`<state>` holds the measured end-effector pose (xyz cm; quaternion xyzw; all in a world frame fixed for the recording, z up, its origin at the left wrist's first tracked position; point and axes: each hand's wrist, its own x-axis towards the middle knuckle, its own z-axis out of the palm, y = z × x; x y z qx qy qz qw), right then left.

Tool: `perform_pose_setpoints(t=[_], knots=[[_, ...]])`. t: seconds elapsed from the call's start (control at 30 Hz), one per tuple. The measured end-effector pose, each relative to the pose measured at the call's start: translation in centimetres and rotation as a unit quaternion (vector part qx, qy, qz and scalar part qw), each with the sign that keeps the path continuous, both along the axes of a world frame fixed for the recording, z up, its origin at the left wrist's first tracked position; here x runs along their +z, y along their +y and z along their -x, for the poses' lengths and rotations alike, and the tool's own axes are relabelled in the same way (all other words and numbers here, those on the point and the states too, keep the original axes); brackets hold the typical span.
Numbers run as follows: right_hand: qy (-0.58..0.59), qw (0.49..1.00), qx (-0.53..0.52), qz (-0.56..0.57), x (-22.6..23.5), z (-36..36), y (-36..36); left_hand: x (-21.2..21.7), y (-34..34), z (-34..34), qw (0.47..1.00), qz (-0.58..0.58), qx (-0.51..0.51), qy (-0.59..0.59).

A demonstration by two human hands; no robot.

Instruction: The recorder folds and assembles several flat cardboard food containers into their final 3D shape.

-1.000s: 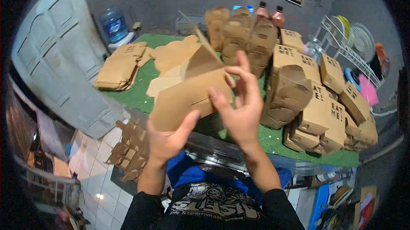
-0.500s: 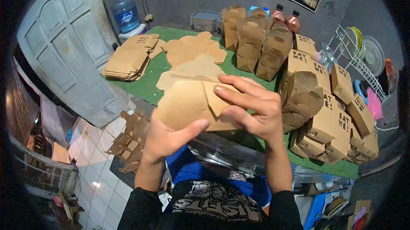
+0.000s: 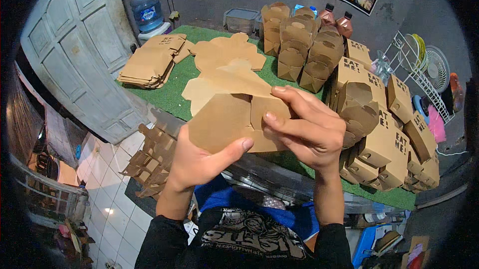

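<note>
Both hands hold a brown cardboard box blank (image 3: pixel 219 119) above the near edge of the green-covered table. My left hand (image 3: pixel 202 166) grips its lower left side, thumb lying on the inner face and the other fingers hidden behind. My right hand (image 3: pixel 312 127) pinches a folded side flap at the right, which stands up from the panel along a crease. Just beyond the held piece, more flat cardboard blanks (image 3: pixel 227 54) lie on the table. Another stack of flat blanks (image 3: pixel 149 64) sits at the far left.
Nested open boxes (image 3: pixel 297 44) stand at the back, with bottles (image 3: pixel 344 24) behind. Closed printed boxes (image 3: pixel 379 144) are piled on the right, near a dish rack (image 3: pixel 419 74) and a fan (image 3: pixel 438 67). Cardboard scraps (image 3: pixel 152 161) lie low at left, below the green tabletop (image 3: pixel 187 37).
My right hand has moved slightly right with the flap, which now stands more upright and square to the panel. The left hand keeps its grip.
</note>
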<state>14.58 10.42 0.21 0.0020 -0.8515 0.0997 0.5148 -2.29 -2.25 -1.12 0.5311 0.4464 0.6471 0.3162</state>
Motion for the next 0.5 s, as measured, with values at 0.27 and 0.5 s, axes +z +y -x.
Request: perform_pose_setpoints(t=[0.27, 0.5], knots=[[0.046, 0.995, -0.008, 0.087, -1.7, 0.5, -1.6, -2.6, 1.0, -1.1, 0.956, -0.116, 0.150, 0.223], [0.148, 0.804, 0.178, 0.548, -2.6, -0.5, -1.3, -6.3, 2.1, 0.2, 0.892, -0.236, 0.007, 0.386]])
